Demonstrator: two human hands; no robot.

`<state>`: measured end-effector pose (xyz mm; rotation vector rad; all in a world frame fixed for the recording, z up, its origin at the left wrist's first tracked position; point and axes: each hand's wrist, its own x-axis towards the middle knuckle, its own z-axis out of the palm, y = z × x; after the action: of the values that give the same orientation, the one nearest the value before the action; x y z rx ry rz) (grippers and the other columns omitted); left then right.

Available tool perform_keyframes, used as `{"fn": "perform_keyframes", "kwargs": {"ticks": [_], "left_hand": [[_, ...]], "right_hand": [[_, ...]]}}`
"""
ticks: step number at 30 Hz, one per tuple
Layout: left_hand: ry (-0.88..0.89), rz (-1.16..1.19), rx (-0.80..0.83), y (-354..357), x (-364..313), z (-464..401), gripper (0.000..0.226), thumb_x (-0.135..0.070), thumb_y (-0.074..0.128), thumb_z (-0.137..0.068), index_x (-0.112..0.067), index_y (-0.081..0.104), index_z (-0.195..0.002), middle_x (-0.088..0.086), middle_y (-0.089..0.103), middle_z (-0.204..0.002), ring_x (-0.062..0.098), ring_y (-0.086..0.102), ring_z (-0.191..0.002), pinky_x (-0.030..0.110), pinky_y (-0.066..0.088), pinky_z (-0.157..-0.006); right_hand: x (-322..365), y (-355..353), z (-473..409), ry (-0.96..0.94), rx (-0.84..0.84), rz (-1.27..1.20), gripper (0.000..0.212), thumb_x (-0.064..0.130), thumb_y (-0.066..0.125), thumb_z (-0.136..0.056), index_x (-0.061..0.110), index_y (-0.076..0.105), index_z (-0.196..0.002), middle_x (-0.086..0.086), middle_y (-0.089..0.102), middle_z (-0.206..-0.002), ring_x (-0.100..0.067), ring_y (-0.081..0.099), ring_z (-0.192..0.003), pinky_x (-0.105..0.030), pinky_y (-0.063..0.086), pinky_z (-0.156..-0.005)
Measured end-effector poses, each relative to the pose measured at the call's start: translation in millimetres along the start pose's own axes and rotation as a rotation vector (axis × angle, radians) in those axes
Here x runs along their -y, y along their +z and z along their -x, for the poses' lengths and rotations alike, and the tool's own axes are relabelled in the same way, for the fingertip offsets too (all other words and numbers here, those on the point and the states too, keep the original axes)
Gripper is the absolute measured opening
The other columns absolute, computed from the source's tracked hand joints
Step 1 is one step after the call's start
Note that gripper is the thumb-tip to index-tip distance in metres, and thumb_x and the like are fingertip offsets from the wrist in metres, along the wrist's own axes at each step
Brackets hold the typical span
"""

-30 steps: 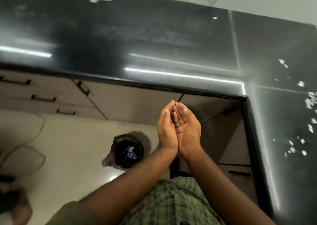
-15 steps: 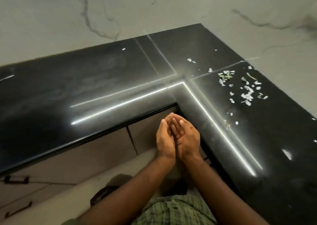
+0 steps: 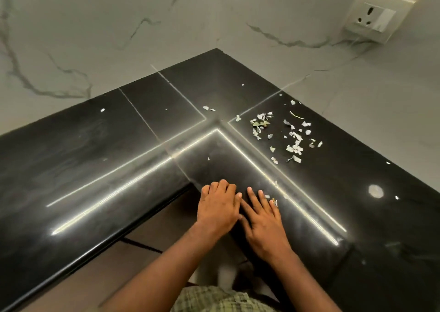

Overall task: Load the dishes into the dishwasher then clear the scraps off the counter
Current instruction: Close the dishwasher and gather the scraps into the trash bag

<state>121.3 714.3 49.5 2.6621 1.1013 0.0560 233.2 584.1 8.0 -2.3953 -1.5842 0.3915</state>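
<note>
A black L-shaped counter (image 3: 107, 157) fills the view. Pale paper-like scraps (image 3: 294, 142) with a bit of green lie scattered on its right wing, toward the wall. A few small scraps (image 3: 272, 198) sit right beside my right fingertips. My left hand (image 3: 217, 204) lies palm down at the counter's inner corner, fingers slightly curled, holding nothing. My right hand (image 3: 264, 218) lies flat beside it with fingers spread, thumb touching the left hand. No dishes or dishwasher are in view.
A marbled white wall (image 3: 119, 25) backs the counter on both sides, with a power socket (image 3: 373, 16) at the upper right. Single scraps dot the left wing (image 3: 102, 110). Cabinet fronts and floor (image 3: 154, 240) show below the counter edge.
My hands were cupped together palms up below the counter edge; now they have turned over and lie palm down on the counter's inner corner. The view has swung from the floor bin toward the wall corner.
</note>
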Motion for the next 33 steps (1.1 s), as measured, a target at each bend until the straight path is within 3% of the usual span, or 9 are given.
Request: {"fn": "perform_keyframes", "kwargs": {"ticks": [6,10,15,18,21,24,26,28,33], "left_hand": [[0.005,0.089,0.086,-4,10,-41,0.028,-0.045,0.036,-0.107,-0.026,0.056,-0.113,0.001,0.062,-0.107,0.025,0.052,-0.105,0.042,0.048,-0.092],[0.01,0.008,0.202,-9,15,-71,0.038,-0.055,0.033,-0.106,-0.024,0.055,-0.103,0.006,0.068,-0.099,0.028,0.062,-0.102,0.041,0.049,-0.08],[0.102,0.008,0.307,-16,26,-106,0.047,-0.059,0.04,-0.101,-0.021,0.059,-0.08,0.003,0.073,-0.089,0.03,0.07,-0.09,0.039,0.056,-0.08],[0.108,0.183,0.194,-16,46,-126,0.038,-0.057,0.049,-0.097,-0.023,0.058,-0.082,-0.004,0.068,-0.077,0.023,0.069,-0.081,0.037,0.057,-0.074],[0.14,0.352,-0.055,-15,74,-155,0.012,-0.041,0.06,-0.096,-0.03,0.062,-0.098,-0.011,0.065,-0.093,0.015,0.063,-0.089,0.041,0.056,-0.082],[0.083,0.277,-0.19,-15,107,-197,0.041,-0.042,0.061,-0.092,-0.02,0.059,-0.126,0.005,0.058,-0.13,0.03,0.054,-0.12,0.047,0.046,-0.104],[-0.103,0.214,-0.131,-22,128,-228,0.068,-0.053,0.059,-0.095,-0.015,0.043,-0.149,0.019,0.034,-0.161,0.041,0.033,-0.146,0.057,0.03,-0.118],[-0.244,0.203,-0.063,-30,151,-259,0.087,-0.061,0.056,-0.096,-0.014,0.023,-0.161,0.023,0.007,-0.171,0.041,0.011,-0.157,0.058,0.016,-0.124],[-0.309,0.142,-0.002,-42,179,-315,0.101,-0.079,0.036,-0.095,-0.011,0.011,-0.166,0.025,-0.002,-0.172,0.036,-0.006,-0.161,0.053,-0.003,-0.129]], "right_hand": [[-48,-22,-52,0.077,-0.071,0.061,0.056,0.062,0.019,-0.107,0.056,0.009,-0.161,0.015,0.0,-0.174,-0.015,-0.004,-0.162,-0.041,0.001,-0.13],[-59,-35,-86,0.172,-0.088,0.055,0.055,0.059,0.02,-0.109,0.054,0.006,-0.162,0.015,-0.005,-0.174,-0.016,-0.007,-0.162,-0.04,-0.002,-0.13],[-53,-26,-88,0.242,-0.211,0.055,0.056,0.053,0.024,-0.109,0.041,0.024,-0.164,0.006,0.011,-0.174,-0.017,0.006,-0.162,-0.037,0.001,-0.131],[-52,-22,-81,0.265,-0.354,0.028,0.06,0.043,0.041,-0.106,0.026,0.035,-0.163,0.0,0.024,-0.172,-0.017,0.013,-0.161,-0.042,0.01,-0.131],[-52,-21,-77,0.305,-0.423,0.059,0.064,0.04,0.044,-0.104,0.023,0.032,-0.164,-0.004,0.023,-0.172,-0.019,0.01,-0.162,-0.051,0.017,-0.13],[-49,-18,-72,0.39,-0.453,0.07,0.064,0.042,0.042,-0.103,0.022,0.032,-0.164,-0.006,0.022,-0.172,-0.021,0.01,-0.162,-0.053,0.015,-0.13],[-46,-14,-65,0.456,-0.458,0.093,0.066,0.044,0.042,-0.103,0.02,0.032,-0.164,-0.007,0.021,-0.173,-0.022,0.009,-0.162,-0.052,0.012,-0.13],[-46,-12,-60,0.518,-0.456,0.096,0.069,0.048,0.042,-0.102,0.018,0.032,-0.163,-0.008,0.019,-0.173,-0.023,0.008,-0.162,-0.051,0.009,-0.131],[-42,-10,-53,0.623,-0.442,0.061,0.076,0.059,0.038,-0.102,0.018,0.028,-0.165,-0.007,0.017,-0.173,-0.02,0.008,-0.162,-0.05,0.012,-0.131]]}}
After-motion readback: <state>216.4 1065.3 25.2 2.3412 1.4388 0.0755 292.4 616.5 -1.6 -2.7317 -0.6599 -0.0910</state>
